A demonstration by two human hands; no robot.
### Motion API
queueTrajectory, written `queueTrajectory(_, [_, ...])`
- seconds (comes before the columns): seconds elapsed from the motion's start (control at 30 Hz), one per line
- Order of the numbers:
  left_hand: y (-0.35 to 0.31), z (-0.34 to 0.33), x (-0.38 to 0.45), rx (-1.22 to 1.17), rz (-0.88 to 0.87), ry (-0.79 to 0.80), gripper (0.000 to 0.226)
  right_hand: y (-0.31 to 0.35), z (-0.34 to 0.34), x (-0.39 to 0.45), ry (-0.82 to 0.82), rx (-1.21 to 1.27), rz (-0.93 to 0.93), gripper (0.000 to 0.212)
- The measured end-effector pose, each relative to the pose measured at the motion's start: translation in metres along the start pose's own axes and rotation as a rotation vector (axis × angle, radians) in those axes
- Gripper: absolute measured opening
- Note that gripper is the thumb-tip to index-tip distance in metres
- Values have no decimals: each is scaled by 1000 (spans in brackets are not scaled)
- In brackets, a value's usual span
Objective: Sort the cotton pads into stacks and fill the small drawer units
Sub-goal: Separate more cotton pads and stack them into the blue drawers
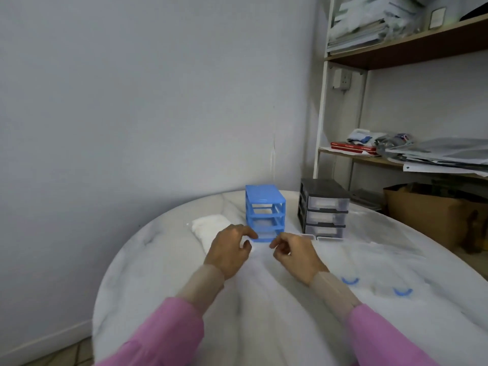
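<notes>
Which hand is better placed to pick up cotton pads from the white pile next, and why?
Probably the left hand: it hovers right beside the white pile of cotton pads, left of the blue drawer unit. The right hand would have to cross over.

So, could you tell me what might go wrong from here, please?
The blue drawer unit looks light and has open slots, so the left hand or right hand might tip it. The clear drawers lie near the table edge and blend in; a sleeve might knock them off.
</notes>
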State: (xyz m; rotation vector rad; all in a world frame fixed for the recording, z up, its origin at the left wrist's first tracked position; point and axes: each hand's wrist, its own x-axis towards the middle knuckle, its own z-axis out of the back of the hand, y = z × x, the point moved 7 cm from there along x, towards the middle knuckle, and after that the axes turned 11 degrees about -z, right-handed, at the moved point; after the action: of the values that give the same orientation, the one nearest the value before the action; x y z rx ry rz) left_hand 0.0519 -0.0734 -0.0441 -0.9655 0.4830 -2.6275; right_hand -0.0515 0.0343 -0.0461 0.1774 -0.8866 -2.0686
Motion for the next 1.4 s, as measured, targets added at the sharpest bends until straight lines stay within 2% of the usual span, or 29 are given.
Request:
queueTrajectory(0.1, [18, 12, -12, 21, -4, -12, 24, 5, -29, 4, 178, 247, -212, 13])
queueTrajectory(0.2, [29, 13, -23, 35, 7, 0, 31, 8, -54, 1, 331, 302, -346, 18])
queueTrajectory(0.37, [34, 6, -33, 55, -15, -5, 39, 13, -76, -1, 357, 616, -477, 27])
queueTrajectory(0.53, [31, 7, -41, -19, -30, -100, 22, 8, -82, -5, 159, 873, -468, 15])
queueTrajectory(0.6, [29, 8, -43, -54, -33, -133, 12, 7, -81, -7, 127, 906, -452, 15])
queueTrajectory(0.73, [26, 8, -43, -99, -21, -162, 11, 9, -81, -6, 159, 952, -428, 12])
queueTrajectory(0.8, [24, 10, -45, -93, -9, -198, 15, 8, -82, -6, 171, 975, -418, 17])
queueTrajectory(0.93, [12, 20, -49, 119, -88, -372, 24, 9, -81, -6, 219, 1030, -392, 23])
queueTrajectory(1.0, [12, 19, -48, 103, -57, -358, 21, 10, -81, -7, 226, 1026, -379, 25])
queueTrajectory(1.1, [17, 15, -48, -47, 13, -338, 16, 9, -82, -7, 218, 1003, -357, 26])
queueTrajectory(1.33, [19, 14, -49, -88, 40, -327, 13, 10, -80, -7, 180, 921, -273, 27])
queueTrajectory(1.4, [18, 16, -49, -126, 56, -343, 5, 10, -79, -9, 164, 914, -245, 25])
